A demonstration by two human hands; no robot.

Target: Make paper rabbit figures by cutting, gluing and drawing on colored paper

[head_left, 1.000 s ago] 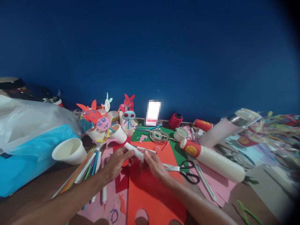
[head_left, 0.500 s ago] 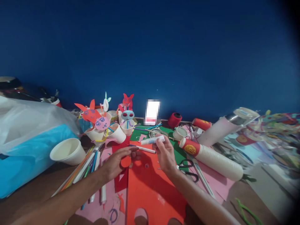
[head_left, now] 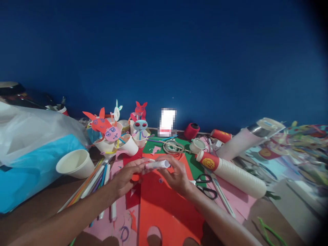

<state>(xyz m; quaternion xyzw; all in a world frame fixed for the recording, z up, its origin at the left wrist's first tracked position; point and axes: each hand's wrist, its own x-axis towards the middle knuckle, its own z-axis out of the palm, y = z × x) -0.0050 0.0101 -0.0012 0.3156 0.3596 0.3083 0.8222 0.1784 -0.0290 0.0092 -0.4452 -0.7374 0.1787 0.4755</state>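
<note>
A: What lies closest to us?

B: At bottom centre, an orange sheet [head_left: 169, 212] with rounded cut-outs near its lower edge.

A: And our hands?

B: Mid-frame, above that sheet. Our right hand [head_left: 178, 177] grasps a white tube [head_left: 157, 165] between its fingers. Our left hand [head_left: 126, 179] has its fingers curled on an orange disc [head_left: 135, 177], their tips meeting the tube's left end.

A: What do we see around them?

B: Right of centre, black-handled scissors [head_left: 200, 187], partly hidden by our right hand; left of centre, slender coloured sticks [head_left: 104, 176]. Farther right, a stack of paper cups [head_left: 233, 176].

A: Beyond?

B: Paper-faced figures [head_left: 140, 125] stand in white cups [head_left: 130, 146], left of centre. Behind everything, a blue wall [head_left: 164, 54] fills the upper frame.
</note>
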